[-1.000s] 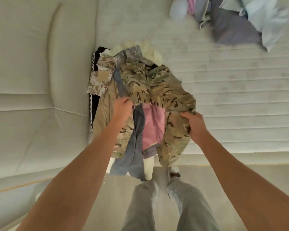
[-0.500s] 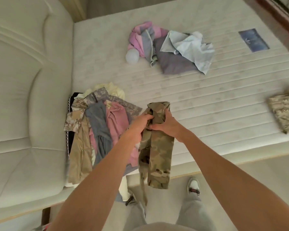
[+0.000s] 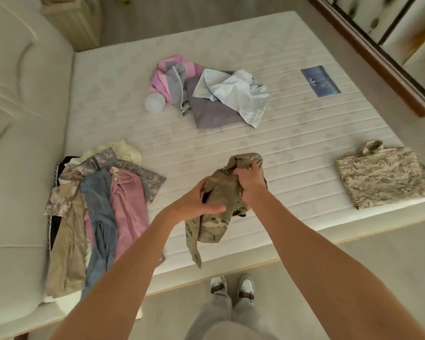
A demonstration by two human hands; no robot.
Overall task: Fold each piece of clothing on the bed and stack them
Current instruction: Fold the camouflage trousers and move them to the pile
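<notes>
- Head view, left: unfolded pile (image 3: pixel 101 212) draped over mattress (image 3: pixel 292 133) edge.
- Centre: left hand (image 3: pixel 194 202) and right hand (image 3: pixel 249 180) clutching bunched camouflage garment (image 3: pixel 216 217), long axis hanging toward the feet.
- Right: folded camouflage piece (image 3: pixel 383 177), nearer the right hand.

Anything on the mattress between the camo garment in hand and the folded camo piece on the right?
Nothing visible. Both hands, left and right, grip the crumpled green-brown camouflage garment above the bare white quilted mattress. The strip of mattress from there to the folded tan digital-camouflage piece is bare; the other clothes lie farther back or to the left.
</notes>
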